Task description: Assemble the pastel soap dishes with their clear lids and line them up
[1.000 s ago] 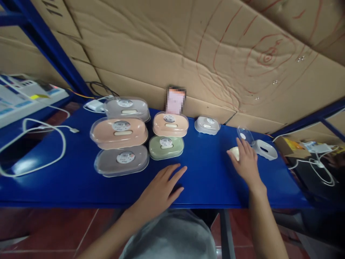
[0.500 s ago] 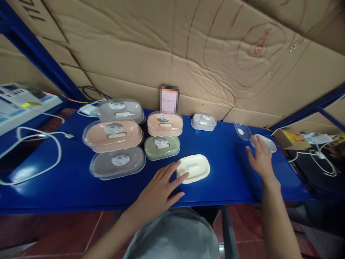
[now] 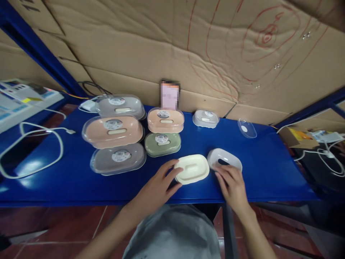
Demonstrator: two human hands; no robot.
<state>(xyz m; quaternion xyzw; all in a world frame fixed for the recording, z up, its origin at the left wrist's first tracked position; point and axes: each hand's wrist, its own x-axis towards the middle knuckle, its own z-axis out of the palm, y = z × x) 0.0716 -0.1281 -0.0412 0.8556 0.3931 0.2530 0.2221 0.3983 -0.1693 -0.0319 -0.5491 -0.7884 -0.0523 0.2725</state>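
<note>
Cream tray, a smooth matte plastic oval with a shallow raised oblong at its centre, lies flat near the front edge of the glossy blue table. The left hand rests palm down just left of the cream tray, fingers spread and loosely curved, fingertips touching its left rim without closing around it. Immediately right of the cream tray, nearly touching it, sits the white base, a rounded plastic shell with a dark slot in its hollow; the right hand lies open over its near edge, fingertips on the rim, nothing clasped. Behind the cream tray stand a green box and, farther back, a peach box, both soft-cornered ovals under clear lids bearing round labels. Left of these, well apart from the cream tray, three larger lidded boxes overlap in a row: grey, peach, grey. Behind and right of the cream tray are a small grey box and a loose clear lid. Creased cardboard marked with red lines backs the table.
</note>
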